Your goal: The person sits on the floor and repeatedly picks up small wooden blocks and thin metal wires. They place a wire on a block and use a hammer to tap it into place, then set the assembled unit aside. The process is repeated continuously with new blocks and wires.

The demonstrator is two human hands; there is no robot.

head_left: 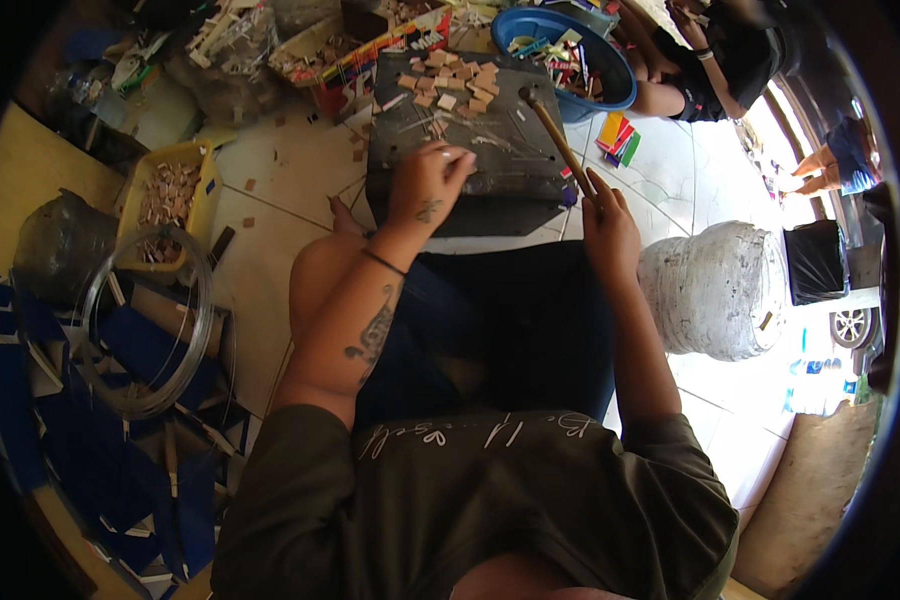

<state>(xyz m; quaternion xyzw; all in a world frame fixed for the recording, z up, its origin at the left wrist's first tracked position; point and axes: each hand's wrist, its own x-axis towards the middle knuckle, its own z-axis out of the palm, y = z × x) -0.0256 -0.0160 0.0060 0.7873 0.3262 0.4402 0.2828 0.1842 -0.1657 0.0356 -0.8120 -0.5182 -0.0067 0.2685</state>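
My right hand (610,225) is wrapped round the lower end of a slim, yellow-brown hammer (558,137). Its small dark head points away from me, over the right side of a low dark work block (530,175). Above the near part of that block, my left hand (435,180) is closed with thumb and fingers pressed together. Whatever it pinches, if anything, is too small to make out. Small square wooden pieces (455,80) lie in a loose pile at the block's far side. Thin pale strips (470,128) are scattered between the pile and my left hand.
A blue basin (625,95) of coloured pieces stands far right, beside a seated person (715,60). At left are a yellow crate (210,200) of wooden bits, a coil of clear wire (90,350) and blue panels (135,340). A grey-white rounded container (715,290) sits right.
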